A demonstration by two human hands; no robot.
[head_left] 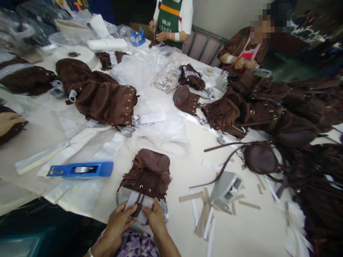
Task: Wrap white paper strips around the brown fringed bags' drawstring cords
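A small dark brown fringed drawstring bag (pixel 146 171) lies on the table in front of me, its gold eyelets toward me. A pale, whitish sheet (pixel 135 200) is bent around the bag's brown drawstring ends (pixel 138 205). My left hand (pixel 119 219) pinches the sheet's left side, close to the drawstrings. On the other side my right hand (pixel 155 216) is closed on the sheet with the thumb on top. Clear or grey plastic shows beside the bag near both hands. My fingertips under the sheet are hidden.
A blue tape dispenser (pixel 80 169) lies to the left on plastic sheets. To the right stands a grey dispenser (pixel 226 191) among loose paper strips (pixel 205 214). Brown bags (pixel 107 101) lie ahead and pile up at right. Two people work across the table; another person's hand (pixel 9 121) shows at left.
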